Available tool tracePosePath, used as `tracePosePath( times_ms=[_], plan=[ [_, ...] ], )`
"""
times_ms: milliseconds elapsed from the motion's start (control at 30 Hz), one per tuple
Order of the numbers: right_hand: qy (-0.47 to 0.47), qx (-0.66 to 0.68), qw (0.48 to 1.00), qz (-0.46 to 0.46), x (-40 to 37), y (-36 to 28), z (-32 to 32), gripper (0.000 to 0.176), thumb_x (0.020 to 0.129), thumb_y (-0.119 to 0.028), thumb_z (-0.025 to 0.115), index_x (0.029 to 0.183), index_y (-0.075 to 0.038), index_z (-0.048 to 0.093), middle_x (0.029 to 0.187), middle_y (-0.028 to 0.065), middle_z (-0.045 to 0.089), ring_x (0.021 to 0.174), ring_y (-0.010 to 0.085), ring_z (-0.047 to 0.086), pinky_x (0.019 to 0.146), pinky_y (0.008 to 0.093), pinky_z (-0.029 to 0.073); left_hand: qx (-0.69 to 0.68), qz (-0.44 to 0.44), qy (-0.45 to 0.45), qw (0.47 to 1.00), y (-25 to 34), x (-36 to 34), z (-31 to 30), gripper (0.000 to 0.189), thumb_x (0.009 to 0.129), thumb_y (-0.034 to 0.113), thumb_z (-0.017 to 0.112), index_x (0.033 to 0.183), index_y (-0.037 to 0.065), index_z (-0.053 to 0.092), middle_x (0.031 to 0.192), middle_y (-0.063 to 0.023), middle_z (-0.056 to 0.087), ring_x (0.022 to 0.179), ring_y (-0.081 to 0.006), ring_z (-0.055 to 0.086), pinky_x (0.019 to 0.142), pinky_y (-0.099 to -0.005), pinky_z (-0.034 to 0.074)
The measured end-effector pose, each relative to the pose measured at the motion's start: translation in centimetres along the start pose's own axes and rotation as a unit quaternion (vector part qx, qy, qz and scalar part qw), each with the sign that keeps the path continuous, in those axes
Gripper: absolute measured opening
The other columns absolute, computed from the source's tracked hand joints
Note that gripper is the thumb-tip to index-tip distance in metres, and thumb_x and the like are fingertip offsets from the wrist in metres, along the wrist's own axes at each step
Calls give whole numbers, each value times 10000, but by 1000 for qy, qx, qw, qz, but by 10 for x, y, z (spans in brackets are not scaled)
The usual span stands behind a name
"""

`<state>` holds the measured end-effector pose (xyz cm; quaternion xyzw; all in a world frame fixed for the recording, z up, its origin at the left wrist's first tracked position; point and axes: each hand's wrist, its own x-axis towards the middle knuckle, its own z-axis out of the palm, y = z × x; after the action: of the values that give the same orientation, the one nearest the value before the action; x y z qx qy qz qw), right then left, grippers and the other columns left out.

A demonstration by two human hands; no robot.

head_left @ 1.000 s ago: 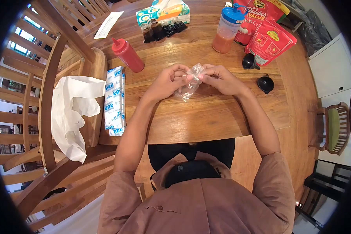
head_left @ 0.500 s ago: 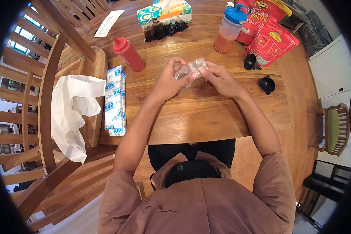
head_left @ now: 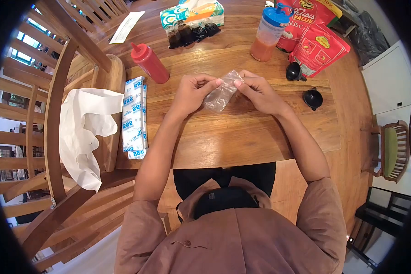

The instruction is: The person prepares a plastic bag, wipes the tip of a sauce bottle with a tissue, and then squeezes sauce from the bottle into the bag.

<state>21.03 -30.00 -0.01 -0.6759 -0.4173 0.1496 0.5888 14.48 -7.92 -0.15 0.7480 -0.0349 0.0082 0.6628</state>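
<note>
While the left hand (head_left: 194, 95) pinches one side of a clear plastic bag (head_left: 220, 98) between thumb and fingers, the right hand (head_left: 259, 95) grips its upper right edge, over the bench (head_left: 228, 141) in the upper middle of the frame. Toward the upper left are a red squeeze bottle (head_left: 151, 65) and, below it, a blue-and-white packet (head_left: 133, 121). At upper right, a blue-lidded bottle (head_left: 266, 39) holding orange-red liquid is beside red pouches (head_left: 318, 49); a tissue box (head_left: 194, 16) sits at top centre.

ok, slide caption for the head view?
Left grip and right grip hold a clear plastic bag over a wooden table, red squeeze bottle off to the left.
</note>
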Motion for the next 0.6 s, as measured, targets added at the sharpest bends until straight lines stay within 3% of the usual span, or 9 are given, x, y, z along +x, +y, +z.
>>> tracePosePath(
  times_ms=[133, 200, 300, 533, 600],
  plan=[
    [12, 12, 1000, 1, 1, -10, -2, 303, 1034, -223, 525, 937, 40, 641, 866, 33, 500, 789, 113, 471, 702, 274, 403, -111, -41, -12, 993, 5, 0, 1, 259, 942, 159, 685, 1120, -28, 659, 922, -74, 719, 779, -73, 645, 672, -214, 518],
    [9, 19, 1000, 11, 1, -8, 0, 301, 1034, -221, 524, 944, 36, 651, 871, 35, 507, 796, 114, 474, 710, 272, 403, -293, -43, -23, 955, 12, -2, 13, 317, 912, 139, 717, 1161, -33, 622, 967, -105, 713, 831, -126, 687, 721, -247, 558],
    [25, -21, 999, -40, 1, 4, 6, 310, 1034, -226, 523, 930, 31, 661, 850, 38, 518, 781, 119, 481, 696, 275, 406, -232, -77, -37, 969, 11, 0, 22, 379, 860, 113, 766, 1174, -29, 606, 1009, -111, 701, 862, -176, 709, 751, -270, 581],
    [9, 0, 1000, -21, 1, 6, 4, 331, 1032, -233, 528, 887, 39, 649, 778, 29, 522, 729, 110, 474, 654, 276, 396, -184, -80, -68, 977, 6, -1, 17, 319, 846, 62, 760, 1122, -33, 631, 963, -100, 710, 858, -158, 702, 732, -255, 572],
    [10, -20, 999, -24, 1, 7, 1, 328, 1032, -229, 527, 889, 42, 643, 783, 26, 527, 736, 104, 473, 653, 278, 394, -149, -104, -116, 977, 5, 0, 11, 318, 841, 61, 763, 1122, -24, 640, 939, -85, 712, 832, -139, 695, 732, -247, 562]
  ],
)
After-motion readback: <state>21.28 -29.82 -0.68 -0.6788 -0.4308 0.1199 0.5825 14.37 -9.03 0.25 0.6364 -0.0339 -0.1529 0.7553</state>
